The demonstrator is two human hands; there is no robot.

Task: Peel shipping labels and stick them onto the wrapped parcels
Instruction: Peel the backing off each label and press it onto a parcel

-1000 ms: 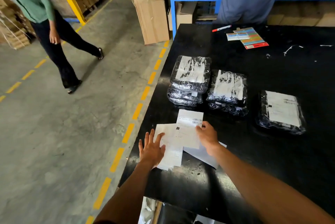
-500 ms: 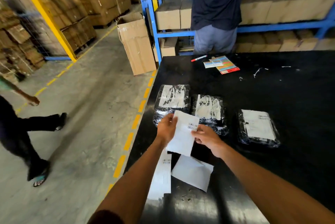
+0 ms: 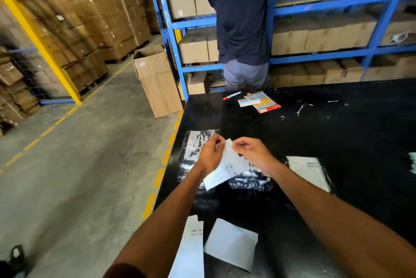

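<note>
A white shipping label [image 3: 227, 168] with a barcode is held up above the black table [image 3: 337, 142]. My left hand [image 3: 210, 153] pinches its upper left edge and my right hand [image 3: 254, 153] pinches its top corner. Below the hands lie black wrapped parcels: one at the left [image 3: 193, 149] with a label on top, one in the middle [image 3: 249, 180] mostly hidden by the label and hands, and one at the right [image 3: 309, 171] bearing a label. More label sheets [image 3: 191, 248] and a blank white sheet [image 3: 231, 244] lie near the table's front edge.
A person in a dark shirt [image 3: 243, 18] stands at the table's far side, facing blue shelves [image 3: 326, 7] of cartons. A red marker [image 3: 231, 95] and a coloured card [image 3: 263, 103] lie at the far edge. An open carton [image 3: 157, 81] stands on the floor at left.
Both hands lifted one label off the stack near the front edge and raised it over the parcels; now they pinch its top. The head tilted up. The walking person has left view.
</note>
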